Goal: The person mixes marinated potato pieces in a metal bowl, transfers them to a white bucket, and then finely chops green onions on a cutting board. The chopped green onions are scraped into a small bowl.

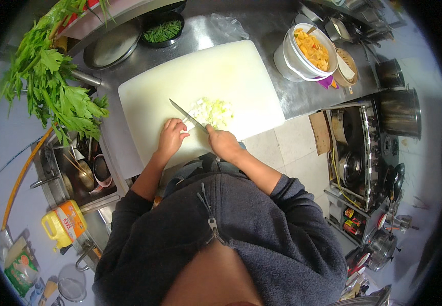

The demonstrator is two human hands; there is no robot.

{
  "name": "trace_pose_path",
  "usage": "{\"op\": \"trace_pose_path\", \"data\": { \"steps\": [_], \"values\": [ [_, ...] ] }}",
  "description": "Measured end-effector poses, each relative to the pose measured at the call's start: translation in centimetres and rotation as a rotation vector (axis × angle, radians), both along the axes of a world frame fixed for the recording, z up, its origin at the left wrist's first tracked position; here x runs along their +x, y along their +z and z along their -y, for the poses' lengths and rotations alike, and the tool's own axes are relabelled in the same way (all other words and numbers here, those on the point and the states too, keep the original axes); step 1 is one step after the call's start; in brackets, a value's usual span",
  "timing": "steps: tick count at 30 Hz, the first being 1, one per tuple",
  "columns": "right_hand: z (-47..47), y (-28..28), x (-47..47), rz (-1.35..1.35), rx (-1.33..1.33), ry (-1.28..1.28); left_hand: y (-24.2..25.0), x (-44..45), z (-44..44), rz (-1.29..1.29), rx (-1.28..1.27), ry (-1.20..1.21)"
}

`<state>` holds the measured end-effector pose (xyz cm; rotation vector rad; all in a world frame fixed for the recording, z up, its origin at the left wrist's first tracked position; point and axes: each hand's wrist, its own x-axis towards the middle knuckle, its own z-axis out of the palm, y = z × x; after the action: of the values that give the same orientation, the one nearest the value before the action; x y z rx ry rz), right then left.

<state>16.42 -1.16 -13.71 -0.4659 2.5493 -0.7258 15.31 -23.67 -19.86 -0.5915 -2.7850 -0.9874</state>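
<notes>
A large white plastic cutting board [190, 72] lies on the steel counter before me. My right hand [224, 144] is closed around the handle of a kitchen knife [187, 114], whose blade points up and left, low over the board. My left hand [172, 138] is at the board's near side, left of the blade, with its fingers curled at a small pale piece of vegetable [186, 127]; whether they grip it is unclear. Against the right side of the blade lies a pile of chopped pale green and white vegetable [216, 111].
Behind the board stand a black bowl of cut green beans [163, 31] and a round metal lid [114, 44]. A white bucket of orange food [286, 57] is at the right. Leafy celery [58, 91] hangs over the left side, above a sink [87, 199] holding pans.
</notes>
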Motion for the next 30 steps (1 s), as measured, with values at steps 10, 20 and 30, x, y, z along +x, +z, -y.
{"op": "trace_pose_path", "data": {
  "steps": [10,20,30],
  "values": [
    [1.9,-3.1,-0.6,-0.003,0.064,-0.022,-0.9,0.2,0.7,0.107,-0.013,0.009],
    [2.5,-1.9,-0.2,0.006,0.105,0.019,-1.0,-0.1,0.3,0.080,-0.040,0.027],
    [2.5,-2.2,0.2,-0.055,0.054,0.048,-1.2,0.6,0.8,0.075,0.003,0.038]
  ]
}}
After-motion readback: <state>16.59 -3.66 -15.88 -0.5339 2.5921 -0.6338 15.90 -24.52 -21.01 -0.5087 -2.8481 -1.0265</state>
